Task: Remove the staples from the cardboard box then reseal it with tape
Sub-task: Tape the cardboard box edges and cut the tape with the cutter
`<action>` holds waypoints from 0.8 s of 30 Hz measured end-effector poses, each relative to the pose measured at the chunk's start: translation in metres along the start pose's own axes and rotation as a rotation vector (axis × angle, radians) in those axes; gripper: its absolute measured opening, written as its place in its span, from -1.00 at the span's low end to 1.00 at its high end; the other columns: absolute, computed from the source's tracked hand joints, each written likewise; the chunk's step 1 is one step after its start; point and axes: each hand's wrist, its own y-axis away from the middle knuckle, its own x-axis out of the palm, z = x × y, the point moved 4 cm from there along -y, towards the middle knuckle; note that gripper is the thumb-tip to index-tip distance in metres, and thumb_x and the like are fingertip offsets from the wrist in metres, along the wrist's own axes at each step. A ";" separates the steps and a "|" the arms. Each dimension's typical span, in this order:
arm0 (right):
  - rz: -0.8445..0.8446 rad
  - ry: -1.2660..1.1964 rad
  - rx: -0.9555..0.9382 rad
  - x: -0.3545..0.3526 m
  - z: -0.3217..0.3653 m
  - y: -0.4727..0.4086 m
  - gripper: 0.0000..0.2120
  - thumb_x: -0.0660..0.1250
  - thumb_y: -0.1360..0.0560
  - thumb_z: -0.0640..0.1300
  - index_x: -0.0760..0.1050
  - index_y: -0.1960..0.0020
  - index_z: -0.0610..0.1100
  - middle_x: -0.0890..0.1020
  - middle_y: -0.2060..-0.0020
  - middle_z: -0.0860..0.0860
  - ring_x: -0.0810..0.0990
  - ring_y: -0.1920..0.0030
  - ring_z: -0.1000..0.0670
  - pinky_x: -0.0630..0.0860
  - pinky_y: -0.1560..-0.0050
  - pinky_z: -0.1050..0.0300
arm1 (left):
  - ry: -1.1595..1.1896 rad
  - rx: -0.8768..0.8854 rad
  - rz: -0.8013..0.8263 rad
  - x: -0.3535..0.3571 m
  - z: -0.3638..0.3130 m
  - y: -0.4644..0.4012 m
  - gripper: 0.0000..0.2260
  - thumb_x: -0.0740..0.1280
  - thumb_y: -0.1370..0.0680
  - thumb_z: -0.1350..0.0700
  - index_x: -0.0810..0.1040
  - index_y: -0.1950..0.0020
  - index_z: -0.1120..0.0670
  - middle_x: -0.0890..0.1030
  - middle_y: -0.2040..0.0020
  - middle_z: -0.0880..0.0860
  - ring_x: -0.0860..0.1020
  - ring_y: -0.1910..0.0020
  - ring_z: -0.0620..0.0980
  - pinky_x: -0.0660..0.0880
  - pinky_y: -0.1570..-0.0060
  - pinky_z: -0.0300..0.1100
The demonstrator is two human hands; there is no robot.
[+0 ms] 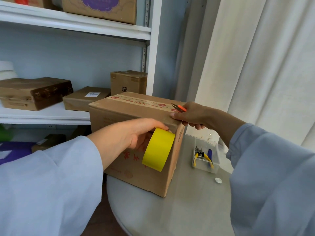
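Note:
A brown cardboard box (119, 114) with red print stands on a round grey table (179, 210). A strip of printed tape runs along its top seam. My left hand (136, 133) grips a roll of yellow tape (157, 149) against the box's front face, near the top right corner. My right hand (192, 114) holds small orange-handled snips (179, 107) over the top right edge, its thumb pressing on the box's upper corner. Whether any tape runs from the roll to the box is hard to tell.
A clear plastic tray (215, 165) on the table holds yellow-handled pliers (203, 156) and a blue tool. A small round white object (218, 180) lies beside it. White shelves (68, 28) behind carry several cardboard boxes. A white curtain (264, 65) hangs at right.

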 end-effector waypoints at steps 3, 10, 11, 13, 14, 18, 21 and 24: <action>-0.004 -0.222 -0.017 -0.011 -0.010 0.012 -0.49 0.20 -0.51 0.29 0.55 -0.01 -0.17 0.40 0.37 0.00 0.24 0.46 0.11 0.19 0.52 0.29 | 0.014 0.006 0.004 0.001 -0.001 0.001 -0.78 0.38 -0.49 0.00 0.55 -0.06 0.08 0.61 0.09 0.11 0.57 0.16 0.06 0.50 0.14 -0.13; 0.431 -0.554 0.092 -0.006 -0.041 0.052 -0.50 0.19 -0.49 0.13 0.52 -0.20 -0.23 0.41 0.40 0.02 0.24 0.52 0.14 0.19 0.61 0.36 | 0.039 0.028 0.027 0.004 0.004 0.007 -0.76 0.35 -0.51 -0.08 0.56 -0.05 0.05 0.63 0.03 0.11 0.58 0.11 0.07 0.50 -0.01 -0.07; 0.469 -0.540 0.103 -0.003 -0.042 0.056 -0.50 0.21 -0.47 0.12 0.51 -0.21 -0.24 0.40 0.41 0.01 0.23 0.53 0.14 0.18 0.61 0.36 | 0.041 0.027 0.033 0.004 0.005 0.008 -0.77 0.34 -0.51 -0.09 0.56 -0.03 0.05 0.63 0.05 0.10 0.59 0.12 0.07 0.50 0.01 -0.07; 0.520 -0.525 0.127 0.002 -0.042 0.061 -0.50 0.21 -0.46 0.11 0.51 -0.20 -0.25 0.39 0.41 0.00 0.22 0.53 0.15 0.18 0.61 0.37 | 0.035 0.028 0.035 0.003 0.005 0.010 -0.80 0.33 -0.52 -0.06 0.58 0.00 0.04 0.62 0.06 0.10 0.58 0.13 0.07 0.50 0.03 -0.08; 0.533 -0.519 0.136 0.004 -0.042 0.062 -0.51 0.20 -0.46 0.11 0.51 -0.19 -0.24 0.39 0.41 0.00 0.22 0.53 0.15 0.18 0.62 0.37 | 0.029 0.031 0.032 0.002 0.004 0.010 -0.82 0.32 -0.53 -0.04 0.60 0.00 0.03 0.61 0.05 0.10 0.58 0.14 0.06 0.51 0.05 -0.09; 0.517 -0.498 0.153 0.004 -0.041 0.063 -0.49 0.19 -0.46 0.14 0.53 -0.18 -0.23 0.41 0.40 0.00 0.24 0.53 0.14 0.18 0.61 0.37 | 0.032 0.029 0.041 0.003 0.004 0.007 -0.77 0.32 -0.52 0.00 0.65 -0.12 0.01 0.62 0.00 0.10 0.57 0.15 0.05 0.51 0.10 -0.11; 0.499 -0.471 0.167 0.003 -0.040 0.060 -0.53 0.14 -0.53 0.14 0.54 -0.16 -0.21 0.42 0.42 0.01 0.24 0.53 0.14 0.18 0.61 0.37 | 0.028 0.026 0.049 0.003 0.003 0.004 -0.66 0.33 -0.51 0.00 0.57 -0.26 0.04 0.61 0.01 0.10 0.58 0.18 0.05 0.52 0.14 -0.12; 0.504 -0.456 0.168 0.004 -0.039 0.057 -0.54 0.13 -0.54 0.13 0.54 -0.15 -0.21 0.42 0.42 0.00 0.25 0.53 0.14 0.20 0.61 0.38 | 0.010 0.023 0.049 0.004 0.002 0.004 -0.76 0.34 -0.51 -0.01 0.59 -0.13 0.03 0.62 0.11 0.08 0.58 0.20 0.04 0.51 0.15 -0.13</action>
